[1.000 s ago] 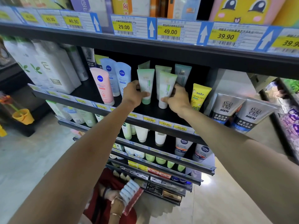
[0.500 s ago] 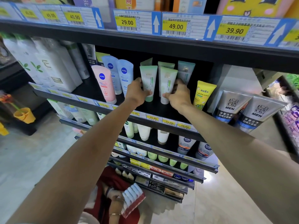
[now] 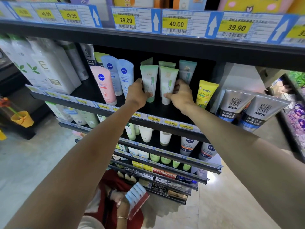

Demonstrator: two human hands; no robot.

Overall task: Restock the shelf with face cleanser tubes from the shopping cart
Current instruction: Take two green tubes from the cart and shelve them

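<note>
The left hand (image 3: 137,95) covers the lower left side of one green tube (image 3: 149,80), and the right hand (image 3: 180,95) hides the lower part of the teal tube (image 3: 187,70) behind it. The tubes (image 3: 146,61) at the back edge of the shelf (image 3: 92,90) show only their tops. The white bottles (image 3: 47,68) near the shelf's left end are blurred; their print cannot be read. Small text on the price labels (image 3: 155,119) is too fine to read. The boxes (image 3: 132,1) on the upper shelf are cut by the top edge.

Pale glossy floor (image 3: 214,204) — black shelving (image 3: 165,43)
</note>
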